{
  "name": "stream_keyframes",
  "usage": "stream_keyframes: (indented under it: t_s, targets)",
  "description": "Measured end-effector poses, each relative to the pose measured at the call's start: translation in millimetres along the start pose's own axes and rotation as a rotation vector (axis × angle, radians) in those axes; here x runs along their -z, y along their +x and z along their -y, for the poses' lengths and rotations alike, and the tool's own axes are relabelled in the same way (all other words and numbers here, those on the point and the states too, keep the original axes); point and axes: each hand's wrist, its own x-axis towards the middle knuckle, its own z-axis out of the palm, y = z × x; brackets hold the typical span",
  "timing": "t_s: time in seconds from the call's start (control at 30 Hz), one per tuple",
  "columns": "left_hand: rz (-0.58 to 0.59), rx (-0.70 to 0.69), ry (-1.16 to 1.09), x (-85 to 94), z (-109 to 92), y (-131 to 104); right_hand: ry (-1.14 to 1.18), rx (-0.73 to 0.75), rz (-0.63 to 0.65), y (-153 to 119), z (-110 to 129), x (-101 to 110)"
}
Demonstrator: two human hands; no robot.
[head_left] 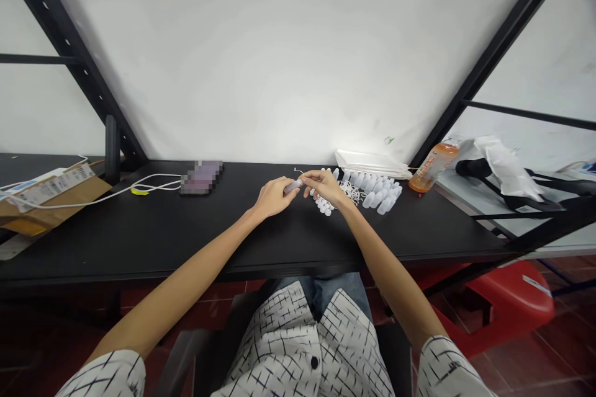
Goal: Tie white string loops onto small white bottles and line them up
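Observation:
My left hand (274, 196) is closed around a small translucent plastic bottle (292, 187), held just above the black table. At the bottle's right end, my right hand (323, 185) pinches with thumb and forefinger. A thin white curved piece (298, 170) sticks up from those right fingertips; its lower end is hidden. Beside and behind my right hand, several similar translucent bottles (385, 203) lie in rows. Thin white curved pieces (350, 192) are heaped between them, and small white caps (325, 207) lie partly behind the right wrist.
A stack of clear plastic bags (372, 164) lies against the wall. An orange drink bottle (434, 167) leans at the table's right end. On the left are a blurred phone-like object (201, 178), a white cable (112, 198) and a cardboard package (56, 198). A red stool (512, 301) stands below right.

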Motion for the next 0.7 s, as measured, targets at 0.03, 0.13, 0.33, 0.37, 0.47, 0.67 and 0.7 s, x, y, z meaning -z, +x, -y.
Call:
stream_keyframes:
  t_s: [0.03, 0.13, 0.33, 0.37, 0.47, 0.67, 0.7]
  targets:
    - [0.001, -0.003, -0.005, 0.0, 0.1, 0.1, 0.005, -0.006, 0.007, 0.0, -0.7, 0.9]
    - [0.009, -0.011, -0.002, 0.5, -0.1, 0.0, 0.020, -0.029, 0.022, -0.6, -1.4, 3.7]
    - [0.039, -0.027, 0.005, 3.8, -2.3, -1.5, 0.026, -0.032, 0.075, -2.6, -0.7, 7.2]
    - [0.046, -0.031, 0.008, 4.3, -2.6, -1.8, 0.023, -0.032, 0.080, -3.0, -0.5, 7.5]
    - [0.062, -0.051, 0.019, 5.4, -2.9, -2.6, 0.016, -0.029, 0.094, -4.2, 0.3, 8.1]
    - [0.049, -0.082, 0.069, 6.3, -0.3, -3.4, 0.027, -0.021, 0.086, -5.8, 2.5, 4.8]
    - [0.049, -0.084, 0.078, 6.1, 0.8, -3.6, 0.033, -0.032, 0.080, -5.8, 2.5, 3.2]
